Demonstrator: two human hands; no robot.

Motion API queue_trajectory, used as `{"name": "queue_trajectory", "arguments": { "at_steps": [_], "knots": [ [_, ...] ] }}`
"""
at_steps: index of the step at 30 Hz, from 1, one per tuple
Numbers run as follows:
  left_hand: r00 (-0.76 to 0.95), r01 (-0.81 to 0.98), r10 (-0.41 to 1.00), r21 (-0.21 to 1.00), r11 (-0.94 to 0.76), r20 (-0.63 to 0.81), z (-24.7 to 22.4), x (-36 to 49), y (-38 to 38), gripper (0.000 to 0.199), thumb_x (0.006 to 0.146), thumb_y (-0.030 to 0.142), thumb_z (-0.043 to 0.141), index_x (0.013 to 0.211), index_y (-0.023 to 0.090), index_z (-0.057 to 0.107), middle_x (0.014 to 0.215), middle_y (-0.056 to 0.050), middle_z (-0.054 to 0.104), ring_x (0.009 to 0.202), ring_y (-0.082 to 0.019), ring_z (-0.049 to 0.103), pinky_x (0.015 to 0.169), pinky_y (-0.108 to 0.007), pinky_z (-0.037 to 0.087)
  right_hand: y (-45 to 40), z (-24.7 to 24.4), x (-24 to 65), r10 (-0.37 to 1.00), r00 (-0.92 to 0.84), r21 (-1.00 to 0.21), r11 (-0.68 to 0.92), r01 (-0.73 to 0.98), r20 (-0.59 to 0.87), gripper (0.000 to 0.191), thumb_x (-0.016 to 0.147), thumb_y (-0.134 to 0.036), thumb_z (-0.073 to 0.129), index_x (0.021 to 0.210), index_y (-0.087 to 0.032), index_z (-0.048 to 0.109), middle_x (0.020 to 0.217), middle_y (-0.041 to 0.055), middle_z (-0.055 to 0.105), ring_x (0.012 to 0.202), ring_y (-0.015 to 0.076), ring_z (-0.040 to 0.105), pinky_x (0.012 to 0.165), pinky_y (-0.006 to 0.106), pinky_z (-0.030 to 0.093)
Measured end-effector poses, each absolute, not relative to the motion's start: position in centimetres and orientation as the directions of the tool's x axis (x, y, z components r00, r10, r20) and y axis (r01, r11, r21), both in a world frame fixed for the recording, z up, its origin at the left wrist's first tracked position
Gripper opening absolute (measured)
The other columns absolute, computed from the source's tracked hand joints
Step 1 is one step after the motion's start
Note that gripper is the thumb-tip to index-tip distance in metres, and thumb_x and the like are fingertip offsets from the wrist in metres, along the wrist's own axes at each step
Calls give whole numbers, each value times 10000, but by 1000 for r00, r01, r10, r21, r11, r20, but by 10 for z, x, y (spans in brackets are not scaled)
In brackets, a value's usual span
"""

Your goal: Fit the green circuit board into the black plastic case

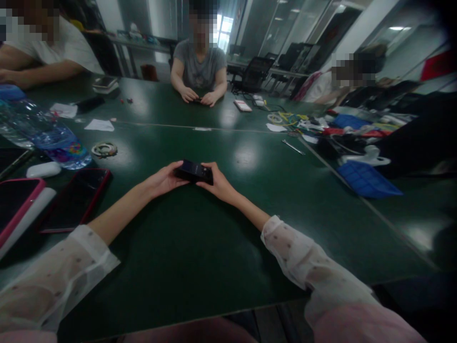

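Observation:
A small black box-shaped device [194, 171] with a dark screen on its upper face is held just above the green table [200, 247]. Faint light marks show on its screen, too small to read. My left hand [167, 180] grips its left end, thumb on top and fingers beneath. At the opposite end, my right hand [217, 185] is closed round the right side, with the thumb along the near edge. The underside of the device is hidden.
To the left lie a red-edged phone [76, 200], a pink-cased phone [17, 205], a white earbud case [44, 169] and a water bottle [60, 138]. A blue tray [367, 178] and tangled cables [289, 119] are at right. Across sits a person [200, 62] holding a small dark object.

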State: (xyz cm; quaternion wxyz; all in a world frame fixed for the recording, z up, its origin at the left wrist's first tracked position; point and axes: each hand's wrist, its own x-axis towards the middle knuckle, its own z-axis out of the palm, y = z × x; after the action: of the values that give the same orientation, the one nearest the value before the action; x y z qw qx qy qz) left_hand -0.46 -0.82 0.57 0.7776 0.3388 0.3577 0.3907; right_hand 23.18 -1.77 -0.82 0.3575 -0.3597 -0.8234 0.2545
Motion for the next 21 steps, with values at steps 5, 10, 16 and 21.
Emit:
{"name": "queue_trajectory", "arguments": {
  "at_steps": [5,10,16,21],
  "knots": [
    [456,-365,843,804,470,-286,8,-4,-11,496,893,348,630,1334,162,499,1345,-160,587,1273,-258,559,1097,-377,456,-18,-6,231,776,-490,-676,608,416,397,566,834,-265,717,1281,-233,370,1289,126,541,1212,279,562,1029,503,462],
    [463,-368,842,804,467,-277,8,-5,-11,490,894,328,628,1337,162,499,1350,-165,580,1271,-269,559,1098,-395,453,-19,-5,231,777,-489,-680,607,412,397,566,832,-244,719,1279,-225,373,1291,134,540,1223,279,555,1040,500,455],
    [470,-366,843,811,457,-262,6,-6,-11,482,900,325,621,1336,156,504,1340,-169,588,1275,-267,554,1102,-396,447,-19,-5,231,777,-494,-678,605,418,390,565,836,-242,712,1285,-236,369,1299,133,530,1222,287,553,1027,521,461],
    [434,-380,860,811,445,-269,5,-3,-11,399,898,306,618,1260,151,558,1273,-153,633,1255,-269,568,1088,-404,462,-18,-5,231,768,-493,-662,621,420,409,561,833,-237,714,1276,-234,371,1262,130,536,1190,285,564,1016,515,468]
  ]
}}
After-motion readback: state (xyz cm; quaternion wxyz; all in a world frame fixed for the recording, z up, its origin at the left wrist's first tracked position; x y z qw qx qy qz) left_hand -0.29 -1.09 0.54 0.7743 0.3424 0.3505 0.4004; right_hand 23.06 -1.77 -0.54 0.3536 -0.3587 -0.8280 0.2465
